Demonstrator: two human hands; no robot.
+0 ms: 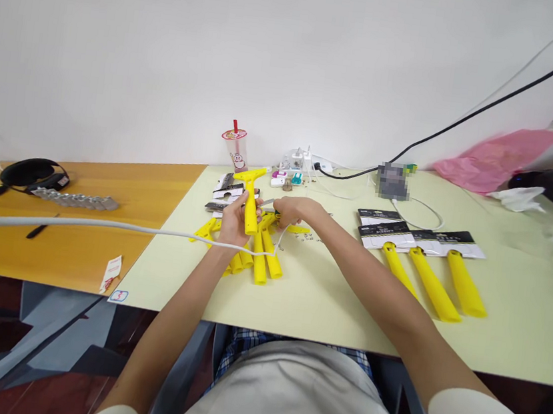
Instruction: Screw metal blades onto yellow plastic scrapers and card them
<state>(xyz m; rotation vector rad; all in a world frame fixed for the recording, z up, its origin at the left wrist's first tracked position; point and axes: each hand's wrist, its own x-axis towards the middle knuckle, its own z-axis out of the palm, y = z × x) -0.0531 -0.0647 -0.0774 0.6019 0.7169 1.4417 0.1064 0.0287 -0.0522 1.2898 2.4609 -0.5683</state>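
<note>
My left hand [235, 223] is closed round a yellow T-shaped plastic handle [251, 212], held upright with its crossbar on top. Just to its right, my right hand [296, 211] is closed on a small tool with a grey metal end [267, 202]; its exact kind is too small to make out. That metal end points left toward the held handle. Beneath both hands lies a pile of similar yellow handles [260, 265], partly hidden by the left hand. Small metal bits [307, 237] are scattered on the table to the right of the pile.
Yellow handles on black-and-white cards [431, 283] lie at the right. Behind the hands stand a lidded cup [235, 147] and a power strip with plugs [298, 161]. A white cable [103, 225] crosses in front of the left wrist. Metal parts [78, 199] sit on the orange table.
</note>
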